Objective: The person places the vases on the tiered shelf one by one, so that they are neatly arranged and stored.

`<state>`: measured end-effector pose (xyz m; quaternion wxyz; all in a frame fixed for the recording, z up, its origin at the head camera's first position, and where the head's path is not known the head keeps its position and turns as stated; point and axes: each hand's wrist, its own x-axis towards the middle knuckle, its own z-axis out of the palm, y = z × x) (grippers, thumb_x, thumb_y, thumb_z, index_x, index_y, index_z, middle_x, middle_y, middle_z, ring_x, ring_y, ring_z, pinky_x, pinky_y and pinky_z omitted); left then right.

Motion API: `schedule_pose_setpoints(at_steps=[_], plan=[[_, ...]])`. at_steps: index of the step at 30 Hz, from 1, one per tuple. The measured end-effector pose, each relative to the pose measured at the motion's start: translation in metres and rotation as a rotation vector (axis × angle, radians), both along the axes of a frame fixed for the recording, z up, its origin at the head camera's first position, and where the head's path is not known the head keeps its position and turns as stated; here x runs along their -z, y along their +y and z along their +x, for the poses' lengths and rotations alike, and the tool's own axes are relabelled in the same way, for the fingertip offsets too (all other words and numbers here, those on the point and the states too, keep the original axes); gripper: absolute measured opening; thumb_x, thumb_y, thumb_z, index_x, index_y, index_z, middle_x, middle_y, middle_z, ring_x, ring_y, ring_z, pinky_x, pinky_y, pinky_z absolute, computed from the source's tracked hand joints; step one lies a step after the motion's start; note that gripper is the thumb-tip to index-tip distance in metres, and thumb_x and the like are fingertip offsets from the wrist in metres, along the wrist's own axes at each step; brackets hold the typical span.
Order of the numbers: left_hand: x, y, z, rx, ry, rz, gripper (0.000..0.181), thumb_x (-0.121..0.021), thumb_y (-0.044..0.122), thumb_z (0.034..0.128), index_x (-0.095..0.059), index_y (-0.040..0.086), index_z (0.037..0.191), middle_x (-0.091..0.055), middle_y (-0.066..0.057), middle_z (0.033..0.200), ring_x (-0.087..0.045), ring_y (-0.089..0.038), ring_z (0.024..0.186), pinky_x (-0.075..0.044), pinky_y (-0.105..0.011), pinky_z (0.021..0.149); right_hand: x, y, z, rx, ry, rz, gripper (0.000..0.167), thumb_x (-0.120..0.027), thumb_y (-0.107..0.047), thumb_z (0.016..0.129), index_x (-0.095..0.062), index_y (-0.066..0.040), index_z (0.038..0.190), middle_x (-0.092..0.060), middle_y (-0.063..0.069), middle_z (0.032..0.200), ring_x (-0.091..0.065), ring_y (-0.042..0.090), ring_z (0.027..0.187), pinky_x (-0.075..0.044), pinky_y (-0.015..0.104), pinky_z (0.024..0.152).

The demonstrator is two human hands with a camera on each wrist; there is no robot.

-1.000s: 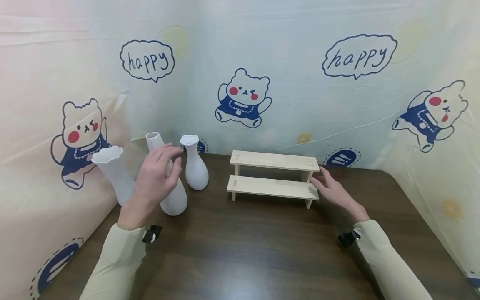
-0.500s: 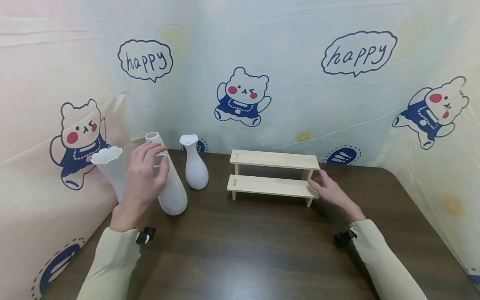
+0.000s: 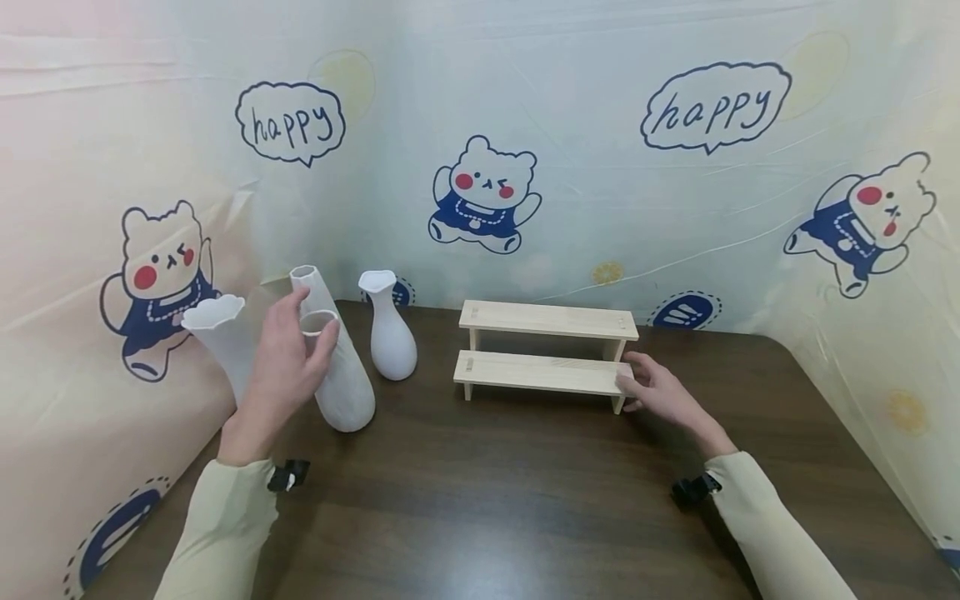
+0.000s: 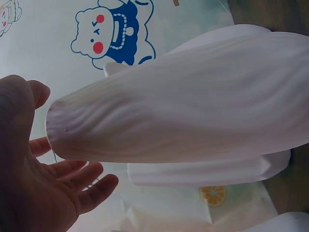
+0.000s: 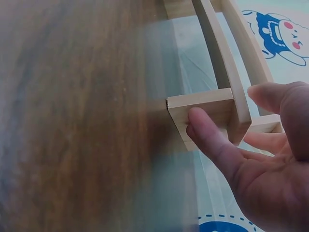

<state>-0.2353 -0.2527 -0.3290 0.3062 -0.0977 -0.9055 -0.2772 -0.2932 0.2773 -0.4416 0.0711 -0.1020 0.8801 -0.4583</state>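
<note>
Several white vases stand on the left. My left hand (image 3: pixel 283 354) is around the mouth of a smooth white vase (image 4: pixel 178 106), whose rim (image 3: pixel 318 318) shows between thumb and fingers. In the left wrist view the fingers are spread, with a gap between thumb and rim. Most of this vase is hidden behind the hand in the head view. A pale two-tier wooden display stand (image 3: pixel 543 372) sits right of centre. My right hand (image 3: pixel 663 390) grips the right end of its lower shelf, thumb on top and a finger against the leg (image 5: pixel 207 108).
A frilled-rim vase (image 3: pixel 221 329) stands left of my left hand. Behind it are a tall tubular vase (image 3: pixel 348 392) and a curvy narrow-necked vase (image 3: pixel 392 342). A printed sheet (image 3: pixel 585 208) walls the dark brown table (image 3: pixel 480 500) at the back and sides.
My left hand has moved left and lower, from in front of the tall vase to the other vase's mouth. My right hand has moved onto the lower shelf's end.
</note>
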Motion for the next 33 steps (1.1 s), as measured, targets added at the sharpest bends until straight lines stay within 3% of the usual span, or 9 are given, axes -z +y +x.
schedule_pose_setpoints(at_steps=[3, 13, 27, 33], plan=[[0.003, -0.001, 0.000, -0.002, -0.056, 0.028, 0.064, -0.053, 0.027, 0.0991, -0.025, -0.001, 0.150, -0.037, -0.034, 0.141, -0.042, -0.050, 0.126, -0.039, -0.068, 0.100, 0.002, 0.001, 0.000, -0.005, 0.008, 0.017, 0.071, -0.057, -0.036, 0.099, -0.024, 0.000, 0.151, -0.043, 0.036, 0.142, -0.062, 0.040, 0.113, -0.061, 0.038, 0.076], [0.013, -0.004, -0.004, -0.014, -0.097, 0.095, 0.065, -0.053, 0.033, 0.0991, -0.026, 0.004, 0.151, -0.044, -0.030, 0.142, -0.049, -0.048, 0.121, -0.044, -0.068, 0.095, 0.005, 0.000, 0.001, 0.012, 0.054, 0.057, 0.061, -0.055, -0.035, 0.100, -0.033, -0.002, 0.147, -0.049, 0.036, 0.138, -0.064, 0.038, 0.112, -0.060, 0.039, 0.081], [0.016, -0.008, -0.002, -0.017, -0.342, 0.219, 0.087, -0.053, 0.056, 0.0942, -0.008, 0.015, 0.156, -0.043, -0.031, 0.141, -0.051, -0.048, 0.120, -0.046, -0.069, 0.092, 0.006, 0.003, 0.001, -0.008, 0.024, 0.042, 0.060, -0.055, -0.034, 0.100, -0.033, -0.003, 0.147, -0.053, 0.036, 0.133, -0.065, 0.035, 0.108, -0.060, 0.040, 0.081], [0.019, -0.009, -0.003, -0.037, -0.374, 0.235, 0.096, -0.059, 0.059, 0.0895, -0.007, 0.013, 0.155, -0.042, -0.030, 0.141, -0.050, -0.047, 0.120, -0.045, -0.070, 0.093, 0.003, 0.002, 0.001, -0.016, 0.005, 0.039, 0.063, -0.056, -0.035, 0.100, -0.031, -0.003, 0.148, -0.051, 0.036, 0.135, -0.064, 0.035, 0.110, -0.060, 0.039, 0.082]])
